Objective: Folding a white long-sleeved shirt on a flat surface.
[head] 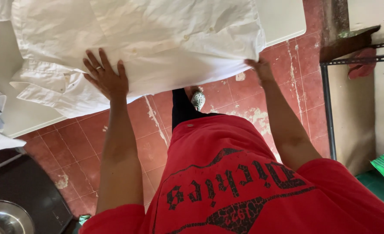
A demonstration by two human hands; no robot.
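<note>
From the head view, the left hand (106, 78) lies flat with fingers spread on a white shirt (148, 43) draped over the tabletop (283, 19) edge, seemingly to steady it, while the right hand (261, 69) pinches its hem, with a metal bowl (3, 219) well apart.

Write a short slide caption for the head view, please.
Left hand flat on a white shirt on a white table; right hand grips its edge.

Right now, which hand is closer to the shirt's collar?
Left. The left hand lies flat on the white shirt beside the collar; the right hand grips the far edge.
</note>
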